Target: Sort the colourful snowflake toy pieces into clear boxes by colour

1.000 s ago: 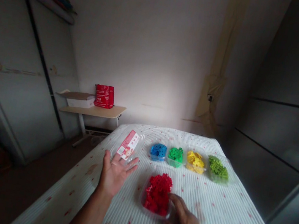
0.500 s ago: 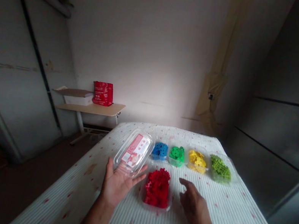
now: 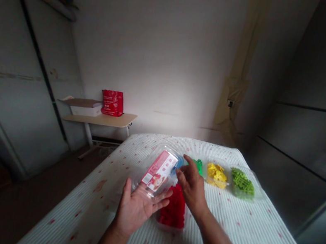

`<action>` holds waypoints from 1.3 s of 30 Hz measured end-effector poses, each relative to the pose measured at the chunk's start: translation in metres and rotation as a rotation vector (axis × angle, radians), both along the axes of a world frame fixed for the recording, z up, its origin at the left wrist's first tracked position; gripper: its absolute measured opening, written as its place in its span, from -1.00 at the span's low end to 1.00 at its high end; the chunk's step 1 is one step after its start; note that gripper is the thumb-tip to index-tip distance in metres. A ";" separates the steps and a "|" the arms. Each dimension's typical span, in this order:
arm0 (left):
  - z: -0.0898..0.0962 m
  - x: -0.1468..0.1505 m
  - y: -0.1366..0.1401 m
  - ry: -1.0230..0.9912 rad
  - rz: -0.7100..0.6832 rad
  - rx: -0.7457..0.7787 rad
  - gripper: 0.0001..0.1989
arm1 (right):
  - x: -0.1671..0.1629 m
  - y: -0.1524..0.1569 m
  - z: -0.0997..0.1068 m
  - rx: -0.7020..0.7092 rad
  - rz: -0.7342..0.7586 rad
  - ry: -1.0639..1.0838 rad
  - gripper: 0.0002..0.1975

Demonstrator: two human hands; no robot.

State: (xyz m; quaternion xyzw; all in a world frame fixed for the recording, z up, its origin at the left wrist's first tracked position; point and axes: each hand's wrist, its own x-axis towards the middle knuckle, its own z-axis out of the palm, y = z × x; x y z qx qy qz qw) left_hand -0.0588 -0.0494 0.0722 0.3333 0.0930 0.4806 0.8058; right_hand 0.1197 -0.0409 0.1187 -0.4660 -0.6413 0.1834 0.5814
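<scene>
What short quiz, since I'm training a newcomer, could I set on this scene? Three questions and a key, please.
1. Which hand shows its palm, below the labelled clear lid?
2. True or false: the red pieces lie nearer the camera than the light-green pieces.
3. Which colour sits between the green pieces and the light-green ones? A) blue B) yellow C) red

Key: 1. the left hand; 2. true; 3. B

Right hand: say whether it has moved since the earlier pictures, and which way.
Yes. The right hand has moved forward and left, from beside the red tub to its far right corner, near the clear lid.
</scene>
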 end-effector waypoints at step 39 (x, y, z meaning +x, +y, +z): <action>-0.050 0.010 0.022 0.981 0.561 0.361 -0.56 | 0.040 0.026 -0.049 -0.566 -0.325 -0.608 -0.69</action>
